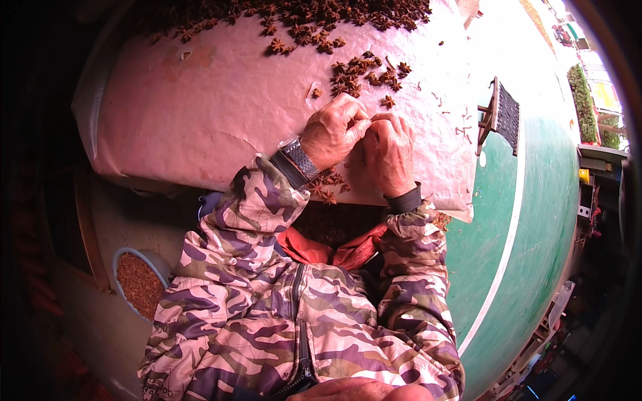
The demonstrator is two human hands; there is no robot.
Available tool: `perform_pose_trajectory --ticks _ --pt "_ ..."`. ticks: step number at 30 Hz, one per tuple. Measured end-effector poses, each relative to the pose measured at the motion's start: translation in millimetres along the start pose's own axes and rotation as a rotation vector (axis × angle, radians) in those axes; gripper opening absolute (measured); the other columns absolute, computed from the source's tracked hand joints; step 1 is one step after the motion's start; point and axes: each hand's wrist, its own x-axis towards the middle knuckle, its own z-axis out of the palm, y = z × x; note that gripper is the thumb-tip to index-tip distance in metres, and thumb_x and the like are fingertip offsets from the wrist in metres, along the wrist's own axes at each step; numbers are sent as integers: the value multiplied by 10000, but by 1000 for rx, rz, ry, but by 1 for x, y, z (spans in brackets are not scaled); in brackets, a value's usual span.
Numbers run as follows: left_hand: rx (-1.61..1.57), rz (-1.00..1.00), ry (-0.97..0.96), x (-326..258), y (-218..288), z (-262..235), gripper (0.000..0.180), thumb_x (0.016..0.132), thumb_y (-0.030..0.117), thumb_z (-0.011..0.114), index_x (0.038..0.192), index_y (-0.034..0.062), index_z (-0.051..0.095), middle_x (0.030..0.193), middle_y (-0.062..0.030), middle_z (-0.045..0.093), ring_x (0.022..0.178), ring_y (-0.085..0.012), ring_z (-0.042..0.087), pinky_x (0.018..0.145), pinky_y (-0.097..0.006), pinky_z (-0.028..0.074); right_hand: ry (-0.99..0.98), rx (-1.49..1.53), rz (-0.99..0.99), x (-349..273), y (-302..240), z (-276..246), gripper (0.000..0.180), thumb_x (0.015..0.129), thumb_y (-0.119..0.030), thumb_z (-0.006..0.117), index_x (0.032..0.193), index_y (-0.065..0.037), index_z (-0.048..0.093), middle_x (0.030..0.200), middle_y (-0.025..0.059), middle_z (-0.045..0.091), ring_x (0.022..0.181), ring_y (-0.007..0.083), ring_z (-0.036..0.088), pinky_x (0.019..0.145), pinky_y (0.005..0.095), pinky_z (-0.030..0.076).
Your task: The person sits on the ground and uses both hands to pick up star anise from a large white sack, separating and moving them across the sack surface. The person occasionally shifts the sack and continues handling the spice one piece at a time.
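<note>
My left hand (334, 130) and my right hand (389, 152) are pressed together over a pale sheet (200, 113) spread on a table. Their fingertips pinch something small between them; I cannot make out what it is. A metal wristwatch (299, 159) sits on my left wrist. A small heap of brown star anise pods (364, 75) lies just beyond my fingers. A much larger pile of star anise (301, 17) runs along the far edge of the sheet. A few pods (328, 184) lie under my wrists. Camouflage sleeves cover both forearms.
A round bowl of reddish-brown bits (139, 284) stands at the lower left. A dark slatted rack (505, 117) lies to the right of the sheet. The floor (528, 220) on the right is green with a white line. A red bag (334, 250) rests in my lap.
</note>
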Motion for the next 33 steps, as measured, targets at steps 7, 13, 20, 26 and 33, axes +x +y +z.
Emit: perform_pose_trajectory --ticks 7,13,20,26,33 --pt "-33 4 17 -2 6 2 93 944 113 687 964 27 656 946 -144 669 880 -324 685 774 -394 543 -15 42 31 0 -5 -2 156 844 -129 675 931 -30 593 993 152 610 981 360 586 888 480 427" --pt "-178 -166 -70 -4 11 -5 140 970 148 672 967 11 641 942 -187 683 849 -318 699 747 -396 541 12 17 76 6 -11 -17 161 835 -107 669 934 -15 583 972 171 602 961 381 583 875 485 438" --pt "-503 -262 -130 -5 10 -10 166 1047 170 635 1092 11 622 998 -16 676 904 -72 624 807 -253 526 -6 143 -6 6 -17 -16 161 829 -83 671 943 -16 579 1013 172 600 940 384 577 860 479 447" --pt "-191 -237 -178 -8 10 -13 139 1031 152 654 1017 14 647 887 4 669 833 -55 602 739 -255 517 -56 -193 -49 8 -18 -19 130 819 -75 647 908 -23 569 988 161 590 936 359 581 858 473 458" --pt "90 -256 -96 -2 8 -43 266 942 266 680 854 20 633 746 -177 689 700 -316 713 645 -421 556 120 -477 237 -3 61 -58 104 883 -107 643 888 -17 592 895 186 634 814 379 640 731 486 516"
